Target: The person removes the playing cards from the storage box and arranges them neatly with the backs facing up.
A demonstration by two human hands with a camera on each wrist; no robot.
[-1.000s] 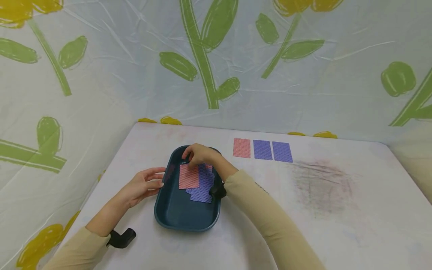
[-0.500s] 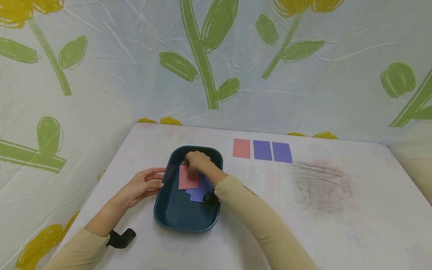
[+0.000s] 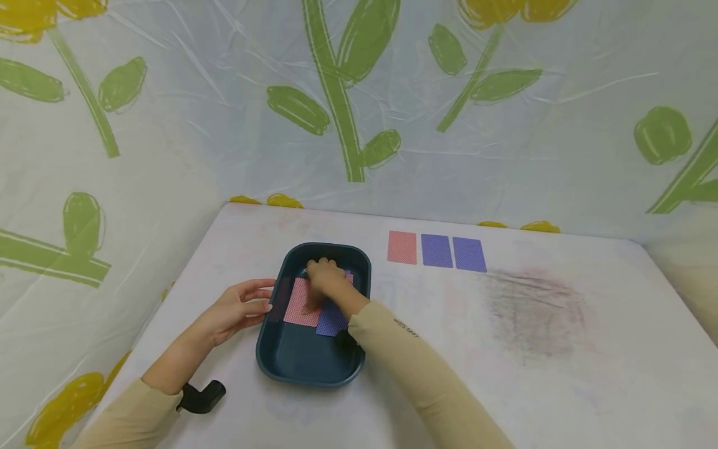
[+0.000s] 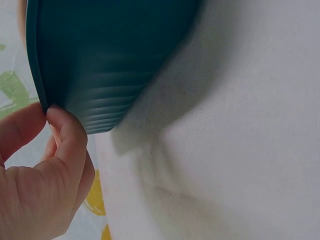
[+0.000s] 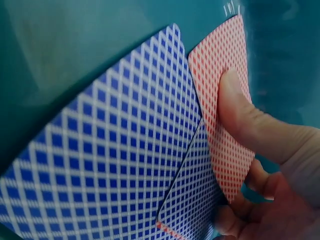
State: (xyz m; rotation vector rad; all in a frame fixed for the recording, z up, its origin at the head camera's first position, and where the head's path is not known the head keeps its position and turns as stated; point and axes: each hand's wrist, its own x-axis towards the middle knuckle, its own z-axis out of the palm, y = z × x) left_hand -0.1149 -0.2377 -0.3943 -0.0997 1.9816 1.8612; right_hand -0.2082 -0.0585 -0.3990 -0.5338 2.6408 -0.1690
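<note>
A dark teal plastic tray [image 3: 305,362] stands left of the table's middle. My left hand [image 3: 241,305] holds its left rim; in the left wrist view the thumb and forefinger pinch the edge. Inside the tray, my right hand [image 3: 328,277] grips a red-backed playing card [image 5: 212,65], its thumb flat on the patterned back and fingers behind the far edge. Blue-backed playing cards [image 5: 115,150] overlap each other beside it, face down. A sliver of another red back shows at the edge of that pile. The right hand covers part of the cards in the head view.
Behind the tray to the right, a red-backed card [image 3: 402,247] lies in a row with two blue-backed cards [image 3: 436,251]. A dark smudge [image 3: 538,312] marks the white table. A flower-printed sheet [image 3: 224,125] rises along the back and left edges.
My right hand has taken hold of the red card and shifted it slightly left and nearer within the tray. The left hand keeps its place on the rim.
</note>
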